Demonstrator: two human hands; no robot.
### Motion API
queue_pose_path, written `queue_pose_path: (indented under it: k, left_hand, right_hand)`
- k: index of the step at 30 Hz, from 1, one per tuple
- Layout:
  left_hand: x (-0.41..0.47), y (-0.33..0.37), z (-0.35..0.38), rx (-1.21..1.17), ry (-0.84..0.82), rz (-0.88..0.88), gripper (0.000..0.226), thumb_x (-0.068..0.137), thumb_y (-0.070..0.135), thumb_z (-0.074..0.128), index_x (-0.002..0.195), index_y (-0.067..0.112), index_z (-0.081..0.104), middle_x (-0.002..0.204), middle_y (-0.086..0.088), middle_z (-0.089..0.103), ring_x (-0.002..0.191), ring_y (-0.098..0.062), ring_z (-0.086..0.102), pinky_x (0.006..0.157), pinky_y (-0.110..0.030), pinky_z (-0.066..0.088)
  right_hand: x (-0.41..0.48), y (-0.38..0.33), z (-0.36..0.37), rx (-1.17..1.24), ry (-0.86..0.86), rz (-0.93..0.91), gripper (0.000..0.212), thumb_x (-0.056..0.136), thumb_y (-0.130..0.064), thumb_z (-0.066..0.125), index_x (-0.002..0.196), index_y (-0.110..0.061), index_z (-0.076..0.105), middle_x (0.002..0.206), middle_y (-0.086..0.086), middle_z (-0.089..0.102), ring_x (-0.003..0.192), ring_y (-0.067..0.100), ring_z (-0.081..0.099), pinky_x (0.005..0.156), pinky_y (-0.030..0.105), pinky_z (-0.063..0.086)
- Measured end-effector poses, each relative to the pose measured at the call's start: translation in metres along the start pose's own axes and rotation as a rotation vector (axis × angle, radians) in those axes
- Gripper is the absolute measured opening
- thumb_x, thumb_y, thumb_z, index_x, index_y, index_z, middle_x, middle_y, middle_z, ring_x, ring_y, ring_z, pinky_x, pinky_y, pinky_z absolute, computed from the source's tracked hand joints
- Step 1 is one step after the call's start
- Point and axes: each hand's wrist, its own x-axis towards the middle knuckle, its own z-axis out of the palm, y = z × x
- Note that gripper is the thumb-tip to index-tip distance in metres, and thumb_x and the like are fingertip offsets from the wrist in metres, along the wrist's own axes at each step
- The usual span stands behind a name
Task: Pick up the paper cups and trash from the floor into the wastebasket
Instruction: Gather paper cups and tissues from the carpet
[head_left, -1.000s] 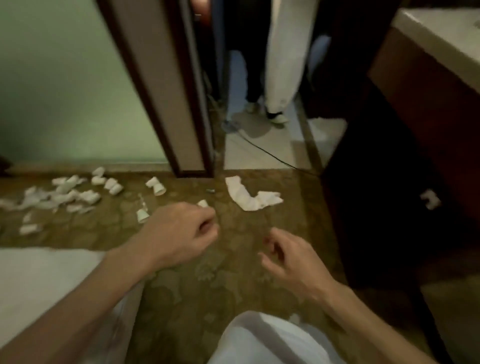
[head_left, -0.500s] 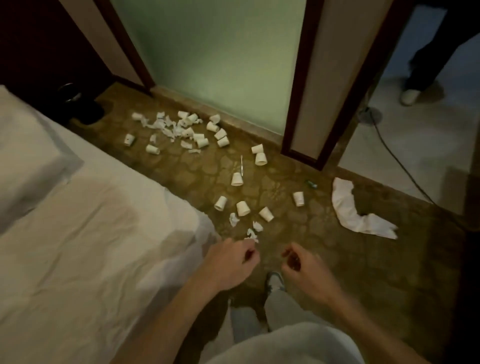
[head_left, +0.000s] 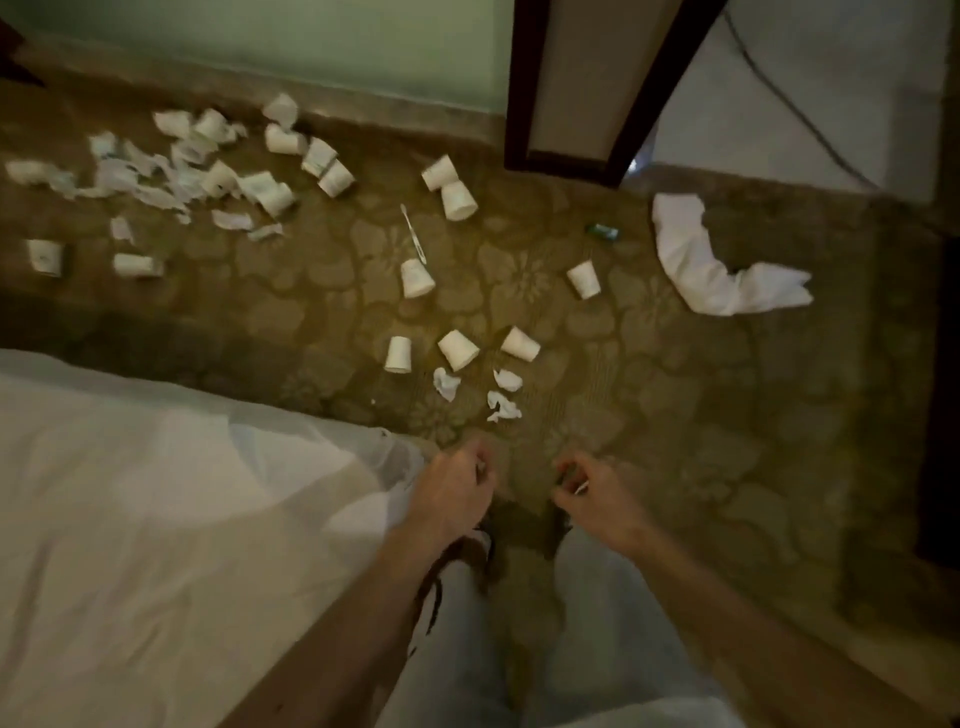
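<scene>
Several white paper cups lie tipped on the patterned carpet. Three of them (head_left: 458, 349) sit in a row just ahead of me, with three crumpled paper scraps (head_left: 503, 406) in front of them. Single cups (head_left: 416, 278) (head_left: 584, 279) and a pair (head_left: 449, 187) lie farther off. A dense pile of cups and torn paper (head_left: 182, 166) spreads along the wall at the upper left. My left hand (head_left: 457, 488) and right hand (head_left: 597, 493) hang loosely curled above my knees, holding nothing. No wastebasket is in view.
A white bed (head_left: 156, 519) fills the lower left, its edge beside my left hand. A crumpled white towel (head_left: 717, 265) lies at the right. A thin white stick (head_left: 413, 231) and a small green item (head_left: 602, 231) rest on the carpet. A dark door frame (head_left: 571, 104) stands ahead, a cable (head_left: 795, 104) beyond it.
The view has swung down and left from the doorway onto the littered carpet. Both hands have dropped closer together over my legs, still holding nothing.
</scene>
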Motion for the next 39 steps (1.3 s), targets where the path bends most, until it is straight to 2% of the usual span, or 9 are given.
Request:
queue_pose_path:
  k: [4, 8, 11, 15, 19, 24, 28, 33, 39]
  left_hand:
    - [0.095, -0.037, 0.009, 0.107, -0.099, 0.041, 0.015, 0.099, 0.025, 0.053, 0.112, 0.020, 0.060, 0.100, -0.003, 0.066, 0.093, -0.021, 0.061, 0.079, -0.036, 0.052]
    - [0.192, -0.070, 0.036, 0.286, -0.204, 0.073, 0.026, 0.099, 0.026, 0.051, 0.122, 0.016, 0.060, 0.112, -0.010, 0.069, 0.104, -0.029, 0.063, 0.089, -0.039, 0.052]
    - [0.256, -0.092, 0.065, 0.325, -0.276, 0.083, 0.024, 0.099, 0.024, 0.050, 0.117, 0.013, 0.061, 0.110, -0.013, 0.068, 0.101, -0.030, 0.064, 0.087, -0.041, 0.053]
    - [0.325, -0.116, 0.108, 0.357, -0.350, 0.187, 0.024, 0.097, 0.023, 0.054, 0.119, 0.013, 0.058, 0.109, -0.015, 0.069, 0.100, -0.032, 0.064, 0.084, -0.043, 0.054]
    - [0.390, -0.146, 0.141, 0.368, -0.445, 0.222, 0.032, 0.099, 0.023, 0.051, 0.131, 0.023, 0.052, 0.115, -0.006, 0.067, 0.098, -0.024, 0.065, 0.086, -0.043, 0.057]
    - [0.452, -0.189, 0.180, 0.332, -0.442, 0.199, 0.044, 0.102, 0.036, 0.047, 0.144, 0.031, 0.036, 0.119, -0.006, 0.066, 0.104, -0.028, 0.065, 0.090, -0.046, 0.055]
    - [0.477, -0.212, 0.210, 0.199, -0.409, 0.133, 0.047, 0.103, 0.042, 0.041, 0.148, 0.034, 0.033, 0.127, -0.007, 0.061, 0.106, -0.029, 0.063, 0.094, -0.047, 0.053]
    - [0.487, -0.238, 0.238, 0.171, -0.254, 0.249, 0.035, 0.103, 0.041, 0.040, 0.128, 0.023, 0.056, 0.120, -0.006, 0.061, 0.110, -0.024, 0.059, 0.094, -0.038, 0.047]
    - [0.476, -0.235, 0.242, -0.339, -0.385, 0.058, 0.019, 0.102, 0.023, 0.053, 0.092, 0.019, 0.070, 0.087, -0.004, 0.074, 0.077, -0.023, 0.072, 0.060, -0.027, 0.058]
  right_hand:
    - [0.079, 0.027, 0.050, 0.211, 0.036, 0.121, 0.023, 0.093, -0.012, 0.063, 0.115, -0.017, 0.059, 0.085, -0.009, 0.061, 0.076, 0.003, 0.059, 0.059, 0.011, 0.045]
    - [0.160, 0.057, 0.089, 0.379, 0.072, 0.222, 0.022, 0.093, -0.003, 0.057, 0.113, -0.012, 0.060, 0.085, 0.006, 0.063, 0.076, 0.020, 0.061, 0.069, 0.037, 0.052]
    - [0.223, 0.079, 0.110, 0.486, 0.099, 0.289, 0.025, 0.094, 0.000, 0.051, 0.116, -0.006, 0.061, 0.085, 0.013, 0.062, 0.077, 0.032, 0.060, 0.073, 0.044, 0.051]
    - [0.300, 0.104, 0.125, 0.634, 0.096, 0.365, 0.024, 0.099, -0.008, 0.048, 0.117, -0.017, 0.059, 0.093, 0.011, 0.065, 0.091, 0.035, 0.064, 0.088, 0.054, 0.052]
    - [0.378, 0.131, 0.141, 0.869, 0.096, 0.424, 0.037, 0.098, 0.001, 0.047, 0.131, -0.013, 0.053, 0.083, 0.010, 0.062, 0.073, 0.022, 0.058, 0.063, 0.033, 0.051]
    - [0.445, 0.180, 0.173, 0.795, 0.121, 0.422, 0.050, 0.100, -0.011, 0.050, 0.147, -0.017, 0.038, 0.112, 0.005, 0.053, 0.101, 0.023, 0.056, 0.093, 0.038, 0.050]
    - [0.463, 0.199, 0.198, 0.827, 0.134, 0.454, 0.049, 0.100, -0.017, 0.050, 0.146, -0.023, 0.039, 0.096, -0.001, 0.058, 0.078, 0.012, 0.056, 0.074, 0.031, 0.054]
    - [0.480, 0.200, 0.227, 0.939, 0.171, 0.424, 0.037, 0.103, -0.030, 0.044, 0.139, -0.023, 0.048, 0.123, 0.005, 0.063, 0.108, 0.021, 0.062, 0.093, 0.040, 0.055]
    - [0.471, 0.188, 0.216, 1.255, 0.142, 0.419, 0.055, 0.104, -0.051, 0.029, 0.126, -0.011, 0.060, 0.114, 0.008, 0.070, 0.105, 0.022, 0.066, 0.083, 0.035, 0.058]
